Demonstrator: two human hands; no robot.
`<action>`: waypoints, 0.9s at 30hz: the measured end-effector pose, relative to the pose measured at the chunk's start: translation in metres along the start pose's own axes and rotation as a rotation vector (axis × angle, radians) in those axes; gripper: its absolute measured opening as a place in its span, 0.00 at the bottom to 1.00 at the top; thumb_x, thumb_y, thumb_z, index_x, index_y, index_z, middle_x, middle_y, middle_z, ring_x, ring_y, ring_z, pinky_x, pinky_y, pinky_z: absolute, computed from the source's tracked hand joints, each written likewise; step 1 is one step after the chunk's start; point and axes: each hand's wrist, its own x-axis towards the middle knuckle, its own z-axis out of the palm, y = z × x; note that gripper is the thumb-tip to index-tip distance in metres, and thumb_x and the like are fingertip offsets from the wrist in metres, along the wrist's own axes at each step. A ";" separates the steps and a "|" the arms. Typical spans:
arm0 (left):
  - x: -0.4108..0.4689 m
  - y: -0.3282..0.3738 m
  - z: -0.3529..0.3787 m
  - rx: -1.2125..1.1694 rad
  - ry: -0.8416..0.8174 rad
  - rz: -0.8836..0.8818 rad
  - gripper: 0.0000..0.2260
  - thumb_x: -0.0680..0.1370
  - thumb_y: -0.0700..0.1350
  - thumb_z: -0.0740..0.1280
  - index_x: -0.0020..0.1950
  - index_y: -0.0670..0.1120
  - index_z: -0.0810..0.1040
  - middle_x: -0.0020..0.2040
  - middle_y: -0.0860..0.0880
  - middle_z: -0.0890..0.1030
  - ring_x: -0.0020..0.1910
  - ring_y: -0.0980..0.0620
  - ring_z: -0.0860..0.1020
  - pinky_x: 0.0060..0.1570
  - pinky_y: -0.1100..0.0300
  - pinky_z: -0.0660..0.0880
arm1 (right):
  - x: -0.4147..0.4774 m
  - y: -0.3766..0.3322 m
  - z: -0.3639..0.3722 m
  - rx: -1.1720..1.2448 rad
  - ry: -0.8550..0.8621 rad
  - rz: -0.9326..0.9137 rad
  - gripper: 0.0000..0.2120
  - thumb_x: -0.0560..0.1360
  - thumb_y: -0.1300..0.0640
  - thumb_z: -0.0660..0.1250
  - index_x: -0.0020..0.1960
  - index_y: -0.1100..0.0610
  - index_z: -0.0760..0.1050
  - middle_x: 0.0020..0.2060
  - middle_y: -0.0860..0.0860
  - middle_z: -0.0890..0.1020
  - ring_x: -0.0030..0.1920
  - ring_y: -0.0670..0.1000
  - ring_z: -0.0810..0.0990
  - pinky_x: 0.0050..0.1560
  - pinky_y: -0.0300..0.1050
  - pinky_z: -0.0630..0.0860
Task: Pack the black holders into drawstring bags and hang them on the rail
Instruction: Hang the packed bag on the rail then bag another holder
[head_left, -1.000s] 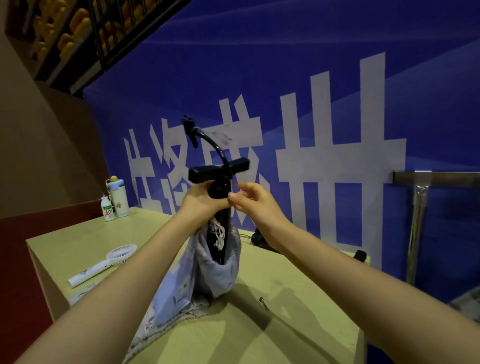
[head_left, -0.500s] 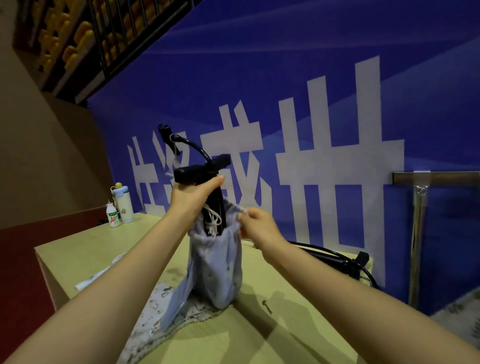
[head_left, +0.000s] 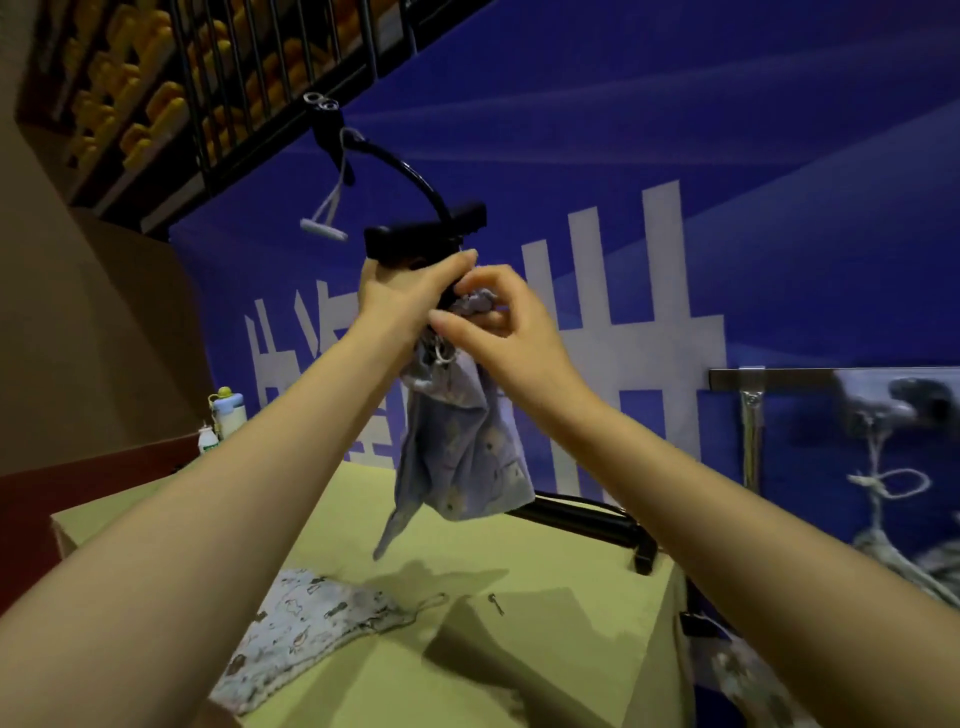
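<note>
Black holder (head_left: 423, 231) stands in the drawstring bag (head_left: 462, 452), held above the counter (head_left: 545, 597). The left hand (head_left: 405, 296) has its grip clamped on the stem, and the right hand (head_left: 498, 322) pinches the gathered mouth. This looks like the closing step; next, cinch the cord and reach for the rail (head_left: 789, 379).

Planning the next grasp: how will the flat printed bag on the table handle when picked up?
Likely floppy: the printed bag lies flat and creased on the table. Probably light, thin cloth. A push may bunch it rather than slide it.
</note>
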 end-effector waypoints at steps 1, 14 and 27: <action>0.000 0.004 0.007 -0.022 -0.005 -0.014 0.35 0.54 0.57 0.76 0.55 0.38 0.80 0.47 0.42 0.85 0.48 0.45 0.84 0.53 0.47 0.80 | -0.003 -0.008 -0.006 -0.115 0.011 -0.011 0.15 0.71 0.49 0.71 0.55 0.52 0.73 0.55 0.53 0.77 0.53 0.50 0.80 0.55 0.49 0.80; -0.131 0.037 0.175 -0.568 -0.637 -0.378 0.04 0.73 0.40 0.71 0.41 0.39 0.80 0.33 0.45 0.83 0.29 0.52 0.82 0.31 0.62 0.80 | -0.105 -0.062 -0.187 -0.956 0.163 0.112 0.09 0.74 0.51 0.68 0.47 0.55 0.82 0.45 0.51 0.69 0.44 0.51 0.73 0.47 0.45 0.70; -0.310 0.107 0.338 -0.895 -1.217 -0.762 0.17 0.81 0.51 0.55 0.44 0.45 0.79 0.40 0.44 0.81 0.45 0.50 0.78 0.50 0.57 0.74 | -0.195 -0.127 -0.346 -0.965 0.702 0.390 0.19 0.74 0.53 0.66 0.28 0.59 0.68 0.24 0.54 0.69 0.30 0.50 0.67 0.36 0.46 0.67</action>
